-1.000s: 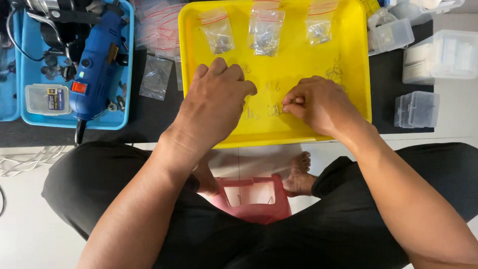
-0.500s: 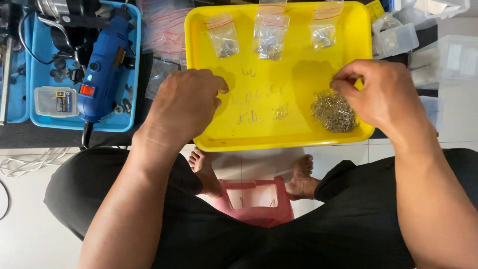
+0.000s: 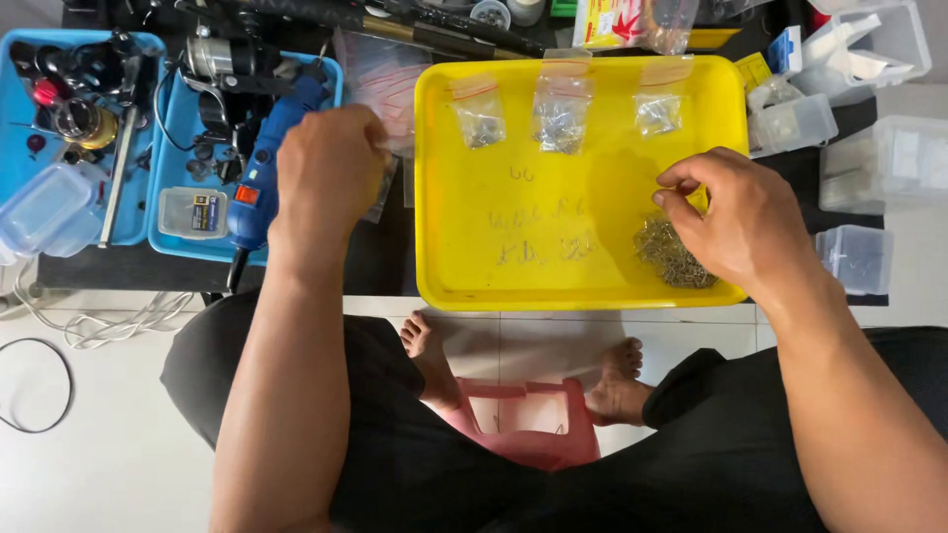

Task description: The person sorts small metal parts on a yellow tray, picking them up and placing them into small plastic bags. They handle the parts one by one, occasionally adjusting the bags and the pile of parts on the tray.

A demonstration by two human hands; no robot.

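My left hand (image 3: 331, 173) is left of the yellow tray (image 3: 592, 178), fingers curled down on a clear plastic bag (image 3: 382, 200) whose edge shows under the palm, beside a blue power drill (image 3: 262, 173). My right hand (image 3: 736, 217) hovers over the tray's right side with thumb and forefinger pinched together just above a pile of small metal parts (image 3: 676, 259); anything between the fingertips is too small to see. Three small zip bags (image 3: 561, 114) of parts lie in a row along the tray's far edge.
Two blue trays (image 3: 163, 232) at the left hold the drill, tools and small clear boxes. Clear plastic boxes (image 3: 854, 259) stand right of the yellow tray. A white cable (image 3: 99, 321) lies on the floor at left. My bare feet and a pink stool (image 3: 528, 419) are below the table edge.
My left hand has moved left off the tray onto the clear bags by the drill. My right hand has lifted slightly off the pile and pinched its fingers.
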